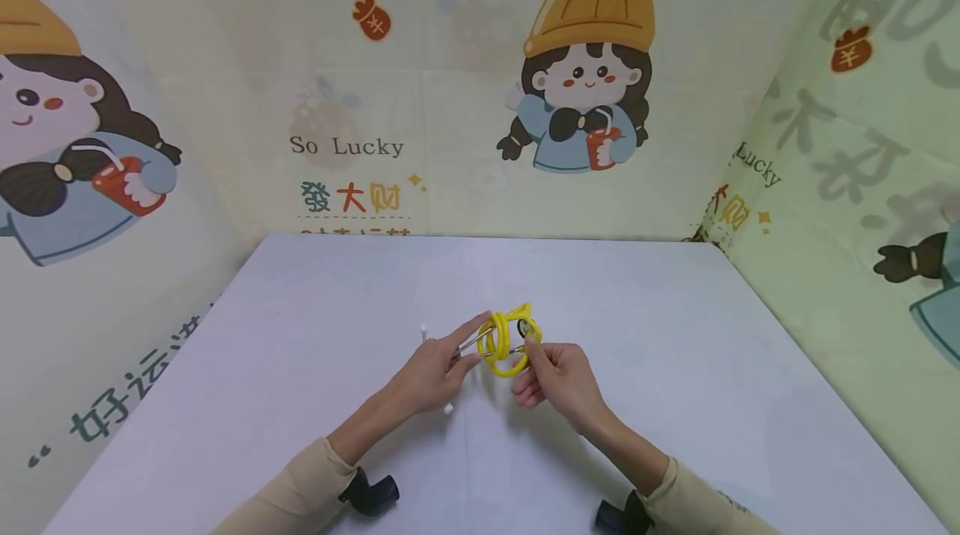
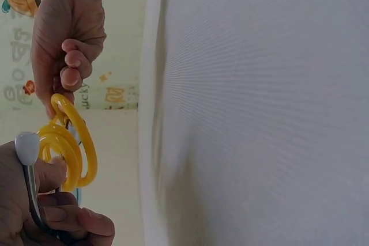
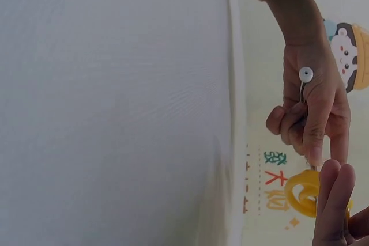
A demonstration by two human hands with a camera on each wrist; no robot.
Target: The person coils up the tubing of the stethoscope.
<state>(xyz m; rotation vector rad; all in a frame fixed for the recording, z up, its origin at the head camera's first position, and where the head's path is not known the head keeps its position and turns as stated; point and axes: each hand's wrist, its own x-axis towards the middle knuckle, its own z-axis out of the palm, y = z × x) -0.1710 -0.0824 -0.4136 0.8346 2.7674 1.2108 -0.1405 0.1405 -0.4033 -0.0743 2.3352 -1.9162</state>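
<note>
A stethoscope with coiled yellow tubing point(image 1: 495, 337) is held up above the white table between both hands. My left hand point(image 1: 427, 372) grips its metal ear tubes, thumb and fingers close to the coil. One white eartip point(image 2: 27, 148) shows beside that hand in the left wrist view, and another eartip point(image 1: 448, 409) pokes out below it in the head view. On the coil's right side, my right hand point(image 1: 566, 377) pinches the yellow loop near the round dark-rimmed chestpiece point(image 1: 522, 327). Fingers of the right hand hide part of the tubing in the right wrist view.
The white tabletop point(image 1: 337, 293) spreads under both hands. Cloth walls with cartoon prints point(image 1: 588, 68) stand at the back and both sides. Black wrist mounts point(image 1: 372, 494) sit at both sleeves.
</note>
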